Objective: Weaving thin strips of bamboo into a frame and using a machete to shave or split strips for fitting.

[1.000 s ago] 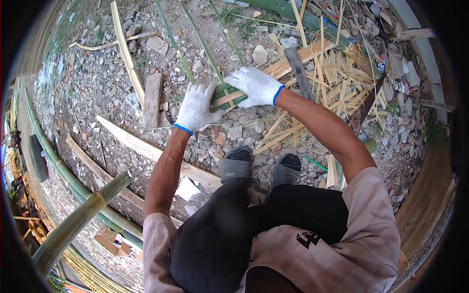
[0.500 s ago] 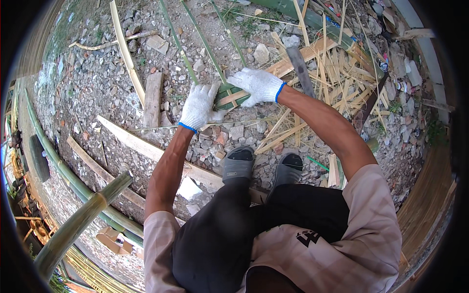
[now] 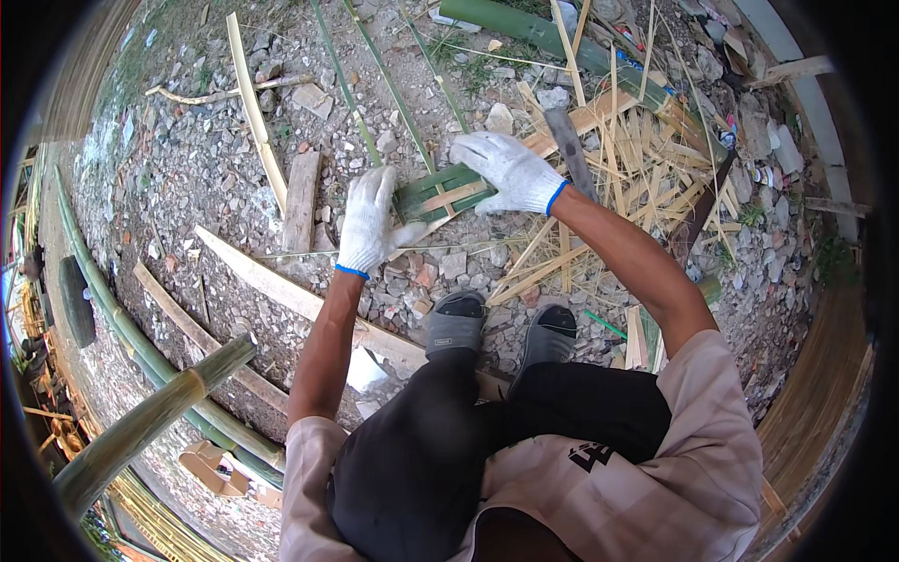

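A small woven panel of green bamboo strips lies on the ground in front of me, with a pale strip across its middle. Three long bamboo strips run away from it toward the far side. My left hand, in a white knit glove with a blue cuff, is open at the panel's left end, fingers stretched forward and thumb apart. Gloved alike, my right hand rests against the right end, open, its fingers reaching over the far edge and its thumb by the near edge.
Bamboo shavings are heaped at the right beside a dark flat bar. A thick green bamboo pole lies beyond. Another pole juts in at lower left. Split bamboo lengths and a wooden board lie on the rubble.
Both hands have shifted slightly apart, the left one drawing back from the panel's left end and the right one moving right. More of the woven panel now shows between them.
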{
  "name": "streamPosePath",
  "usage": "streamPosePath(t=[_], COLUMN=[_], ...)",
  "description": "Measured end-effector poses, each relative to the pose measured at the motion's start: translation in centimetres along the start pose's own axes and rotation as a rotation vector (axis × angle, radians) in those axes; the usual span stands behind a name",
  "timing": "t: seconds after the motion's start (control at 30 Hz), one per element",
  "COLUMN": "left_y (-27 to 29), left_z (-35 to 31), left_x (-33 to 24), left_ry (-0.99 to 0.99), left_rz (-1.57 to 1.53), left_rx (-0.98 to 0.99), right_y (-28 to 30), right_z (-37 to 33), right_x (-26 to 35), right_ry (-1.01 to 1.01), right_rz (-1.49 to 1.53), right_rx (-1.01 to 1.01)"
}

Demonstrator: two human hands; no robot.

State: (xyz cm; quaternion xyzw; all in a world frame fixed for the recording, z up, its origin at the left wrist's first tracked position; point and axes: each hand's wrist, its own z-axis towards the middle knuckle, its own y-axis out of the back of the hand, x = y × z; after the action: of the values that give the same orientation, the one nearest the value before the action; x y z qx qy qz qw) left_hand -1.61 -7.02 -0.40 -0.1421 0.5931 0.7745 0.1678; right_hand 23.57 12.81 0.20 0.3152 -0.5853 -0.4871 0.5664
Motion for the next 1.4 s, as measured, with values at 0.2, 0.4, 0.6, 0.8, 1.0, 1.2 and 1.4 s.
streamPosePath(t=[0.2, 0.4, 0.6, 0.8, 1.0, 1.2, 1.4], left_y=[-1.3, -1.6, -1.2, -2.0, -0.2, -0.4, 2.8], left_z=[-4.5, -0.1, -0.4, -1.2, -5.5, -7.4, -10.9], left_x=[-0.7, -3.0, -5.5, -3.6, 1.6, 2.7, 5.7], left_ry=[0.55, 0.673, 0.367, 0.442, 0.946, 1.034, 0.898], left_rz=[-0.127, -0.352, 0.033, -0.312, -0.635, -1.046, -0.27], left_rx=[-0.14, -0.037, 0.105, -0.016, -0.273, -0.485, -0.663], right_y=[-1.2, -0.6, -0.9, -0.5, 0.2, -0.7, -0.8], right_z=[-2.4, 0.2, -2.1, -4.3, -4.3, -2.1, -0.1], right_x=[-0.4, -0.9, 0.9, 1.1, 1.0, 2.2, 4.0], right_ry=[-0.612, -0.629, -0.735, -0.781, -0.74, -0.608, -0.565], right_rz=[0.221, 0.127, 0.378, 0.516, 0.485, 0.42, 0.555], right_rx=[-0.13, 0.026, -0.233, -0.294, -0.304, -0.219, -0.099])
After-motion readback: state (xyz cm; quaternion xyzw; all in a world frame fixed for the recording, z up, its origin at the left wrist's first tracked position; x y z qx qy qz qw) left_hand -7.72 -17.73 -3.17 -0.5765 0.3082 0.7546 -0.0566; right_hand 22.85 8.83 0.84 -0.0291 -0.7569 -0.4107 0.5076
